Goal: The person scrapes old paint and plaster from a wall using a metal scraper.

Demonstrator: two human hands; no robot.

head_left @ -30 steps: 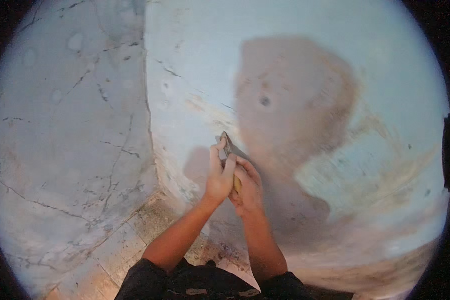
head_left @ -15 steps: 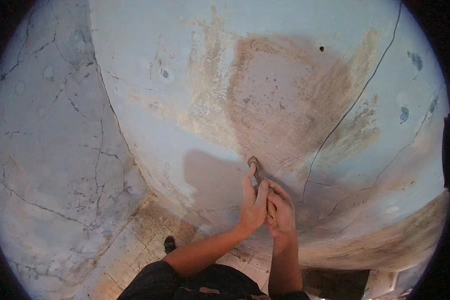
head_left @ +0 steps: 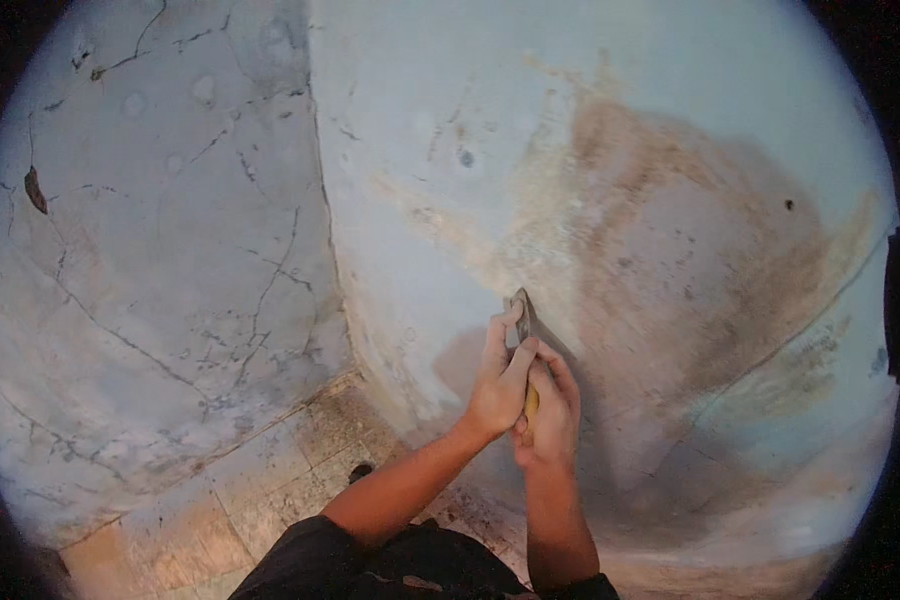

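Both my hands grip one scraper (head_left: 523, 318) with a flat, dark metal blade and a yellowish handle. My right hand (head_left: 558, 412) is wrapped round the handle, part of which shows between the palms. Beside it, my left hand (head_left: 497, 388) is closed on the tool, its fingers reaching up along the blade. The blade's tip points up at the pale blue wall (head_left: 420, 110), by the left edge of a rough brownish patch (head_left: 660, 260) of bared plaster. Whether the tip touches the wall I cannot tell.
A grey-blue cracked wall (head_left: 170, 250) meets the pale wall in a corner on the left. Tiled floor (head_left: 195, 530) lies below, with a dark shoe (head_left: 361, 472) on it. A small dark hole (head_left: 789, 205) is in the wall at right.
The view has swung left, so the patch and the hole now sit farther right. My hands and the scraper have moved left along the wall, from below the patch to its left edge.
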